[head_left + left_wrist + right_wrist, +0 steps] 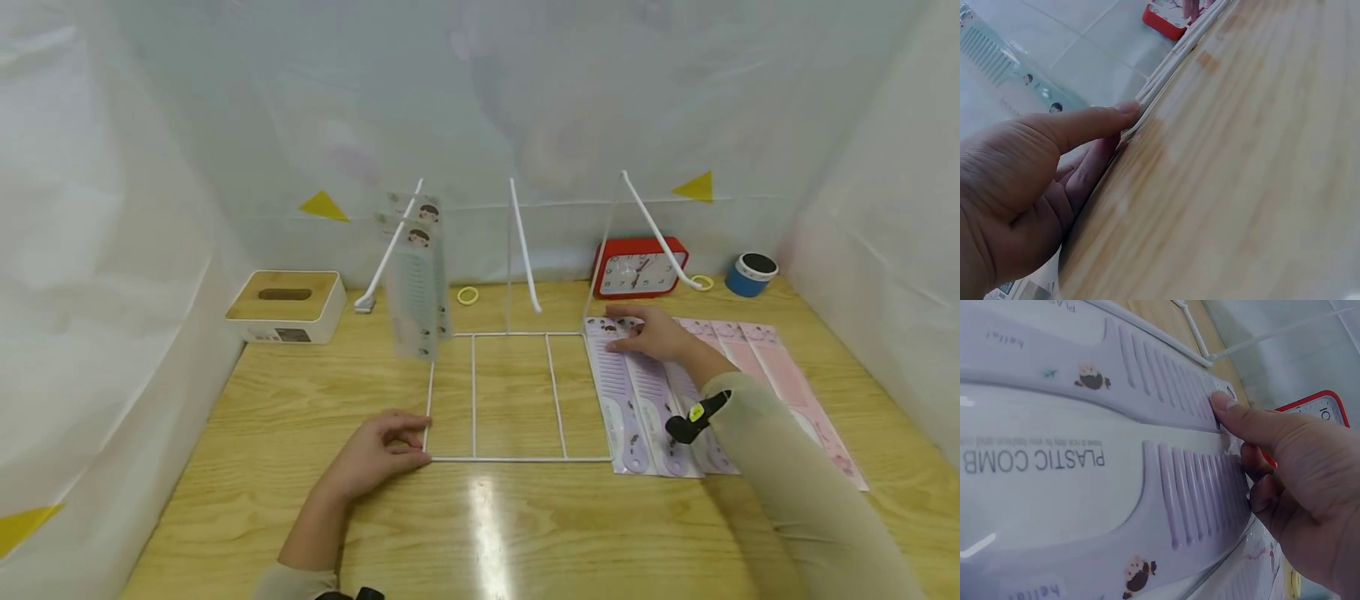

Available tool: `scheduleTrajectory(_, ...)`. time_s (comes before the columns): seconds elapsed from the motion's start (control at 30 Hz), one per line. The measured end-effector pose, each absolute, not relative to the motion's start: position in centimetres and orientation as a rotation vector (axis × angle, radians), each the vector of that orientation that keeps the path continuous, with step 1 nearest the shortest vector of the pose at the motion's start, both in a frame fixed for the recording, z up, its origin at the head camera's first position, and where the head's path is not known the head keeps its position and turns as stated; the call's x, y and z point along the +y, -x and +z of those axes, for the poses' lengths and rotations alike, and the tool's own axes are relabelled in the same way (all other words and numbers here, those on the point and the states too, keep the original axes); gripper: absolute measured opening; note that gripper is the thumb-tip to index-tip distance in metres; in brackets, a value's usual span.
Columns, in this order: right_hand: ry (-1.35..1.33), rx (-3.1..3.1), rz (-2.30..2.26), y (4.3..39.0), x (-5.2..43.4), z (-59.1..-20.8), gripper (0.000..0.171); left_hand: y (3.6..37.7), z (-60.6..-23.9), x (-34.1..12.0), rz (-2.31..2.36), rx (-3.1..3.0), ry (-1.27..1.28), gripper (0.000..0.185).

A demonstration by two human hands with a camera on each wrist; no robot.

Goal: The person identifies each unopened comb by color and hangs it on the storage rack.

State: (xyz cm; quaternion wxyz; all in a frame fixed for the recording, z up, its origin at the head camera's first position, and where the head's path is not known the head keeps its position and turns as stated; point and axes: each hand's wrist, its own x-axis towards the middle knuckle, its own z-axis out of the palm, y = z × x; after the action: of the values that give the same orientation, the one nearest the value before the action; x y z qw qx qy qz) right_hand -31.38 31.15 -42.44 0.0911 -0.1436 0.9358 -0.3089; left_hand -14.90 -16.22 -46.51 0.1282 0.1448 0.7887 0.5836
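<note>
On grained wood (337, 383), hands (375, 450) (658, 335) touch wire framework (517, 459) and glossy combs (617, 392).

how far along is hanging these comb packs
Done: green comb packs hang on the left prong of the rack. In hand: the right grip touches the top of the leftmost purple comb pack; the left grip pinches the rack's near left corner. Apparently remaining: other purple packs and pink packs lying on the table.
</note>
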Motion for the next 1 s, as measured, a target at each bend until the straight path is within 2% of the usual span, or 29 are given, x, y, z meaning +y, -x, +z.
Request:
scheduleTrajectory(0.5,0.468,2.838,-0.803,32.1,30.8,-41.6,0.073,15.1,-46.0,-15.8,1.615,2.367,-0.39,0.051)
scheduleTrajectory(1.0,0.308,2.894,-1.046,32.1,30.0,-42.0,0.044,15.0,-45.9,-16.1,1.618,2.352,-0.378,0.055)
